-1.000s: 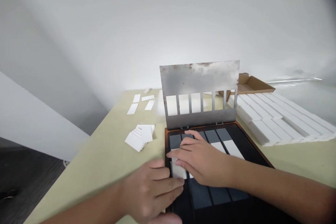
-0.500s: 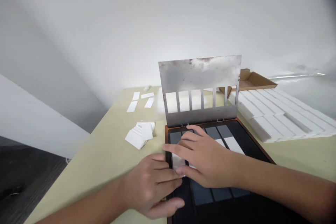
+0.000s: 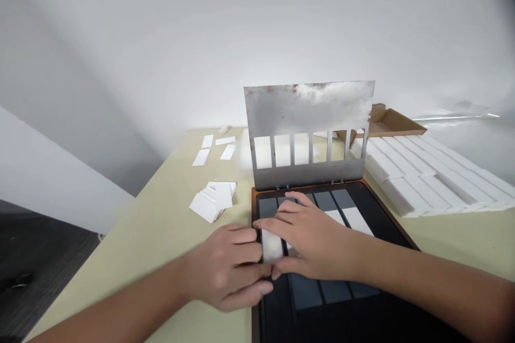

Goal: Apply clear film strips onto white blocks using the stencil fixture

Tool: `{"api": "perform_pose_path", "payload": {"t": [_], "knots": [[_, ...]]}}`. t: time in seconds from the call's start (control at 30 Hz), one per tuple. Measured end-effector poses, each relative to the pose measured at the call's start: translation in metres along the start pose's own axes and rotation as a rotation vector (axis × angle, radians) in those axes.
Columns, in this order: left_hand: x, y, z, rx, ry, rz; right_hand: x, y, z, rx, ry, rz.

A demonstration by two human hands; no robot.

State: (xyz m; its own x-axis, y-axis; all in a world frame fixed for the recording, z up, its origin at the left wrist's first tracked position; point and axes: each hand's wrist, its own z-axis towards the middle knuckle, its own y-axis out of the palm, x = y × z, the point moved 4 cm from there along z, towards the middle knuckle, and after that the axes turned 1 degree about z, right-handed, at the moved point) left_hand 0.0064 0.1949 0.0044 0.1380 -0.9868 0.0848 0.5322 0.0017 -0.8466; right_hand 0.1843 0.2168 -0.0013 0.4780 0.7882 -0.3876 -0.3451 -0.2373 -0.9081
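Toward the far left corner of the tabletop [image 3: 140, 262] lie 4 loose white cards [image 3: 228, 151]; a fanned stack [image 3: 211, 202] sits nearer its left edge. My left hand [image 3: 229, 268] curls at the left edge of the black board [image 3: 277, 319]; whether those fingers pinch anything, I cannot tell. My right hand [image 3: 317, 238] is spread, bracketing the white card [image 3: 272, 247] in the board's leftmost column; uneven pressure could skew it. A knock could drop the upright metal plate [image 3: 309, 110] onto my knuckles. The board carries at least 2 more white pieces [image 3: 359, 220] rightward. Beyond its right edge, white slabs [image 3: 426, 177] front a cardboard box [image 3: 402, 124], contents unclear.
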Motion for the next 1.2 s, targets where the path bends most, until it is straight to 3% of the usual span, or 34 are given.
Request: {"api": "perform_pose_path", "payload": {"t": [0.2, 0.6, 0.87, 1.1, 1.2], "knots": [[-0.008, 0.003, -0.006, -0.006, -0.018, -0.083, 0.002, 0.000, 0.001, 0.000, 0.001, 0.035], [-0.026, 0.001, -0.013, -0.033, -0.036, -0.038, 0.000, 0.001, 0.001, 0.045, 0.018, 0.044], [-0.029, 0.004, -0.015, -0.052, -0.049, -0.051, -0.010, 0.007, 0.004, 0.096, 0.023, -0.079], [-0.020, -0.005, -0.016, 0.097, 0.011, -0.011, -0.004, 0.011, 0.008, 0.103, 0.045, -0.083], [-0.008, -0.007, -0.013, 0.070, 0.081, -0.038, -0.001, 0.011, 0.008, 0.100, 0.050, -0.057]]}}
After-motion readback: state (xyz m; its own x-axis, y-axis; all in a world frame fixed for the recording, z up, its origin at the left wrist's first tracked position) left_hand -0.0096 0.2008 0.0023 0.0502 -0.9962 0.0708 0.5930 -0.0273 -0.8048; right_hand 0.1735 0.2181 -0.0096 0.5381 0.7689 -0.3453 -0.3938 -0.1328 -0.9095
